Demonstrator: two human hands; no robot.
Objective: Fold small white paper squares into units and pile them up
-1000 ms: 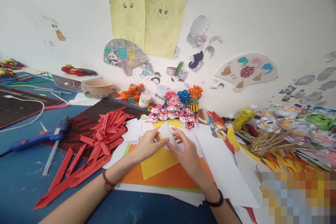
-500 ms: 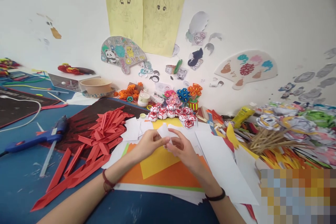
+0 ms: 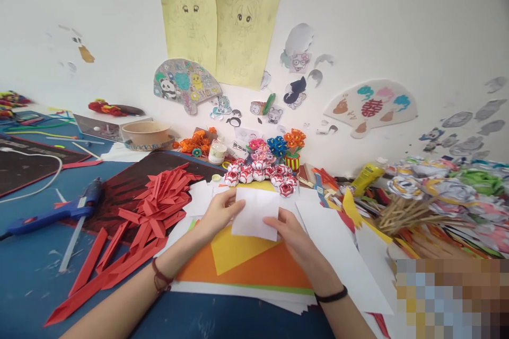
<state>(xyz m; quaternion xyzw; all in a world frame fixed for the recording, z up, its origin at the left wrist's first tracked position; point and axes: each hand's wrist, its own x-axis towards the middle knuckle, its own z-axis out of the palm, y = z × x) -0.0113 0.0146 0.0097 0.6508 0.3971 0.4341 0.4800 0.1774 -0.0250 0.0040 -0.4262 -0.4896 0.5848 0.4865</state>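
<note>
A small white square of paper [image 3: 255, 214] with a faint crease is spread flat between my two hands. My left hand [image 3: 220, 212] pinches its left edge near the upper corner. On the right edge, my right hand [image 3: 289, 228] grips the sheet with the thumb on its face and the fingers behind. Beneath the hands lie a yellow sheet [image 3: 228, 257] and an orange sheet [image 3: 254, 269], stacked over green and white ones. Just beyond the paper stand several red-and-white paper flowers [image 3: 258, 172].
Red folded paper strips [image 3: 155, 212] are heaped at the left, beside a blue glue gun [image 3: 75, 209]. White sheets [image 3: 338, 249] lie at the right. Farther right are stick-stemmed paper flowers [image 3: 405, 188] and a yellow bottle [image 3: 368, 177]. A round tan container [image 3: 146, 135] stands at the back.
The white paper was bunched up between my fingers and is now opened out flat. My hands have moved apart, each holding one side of it.
</note>
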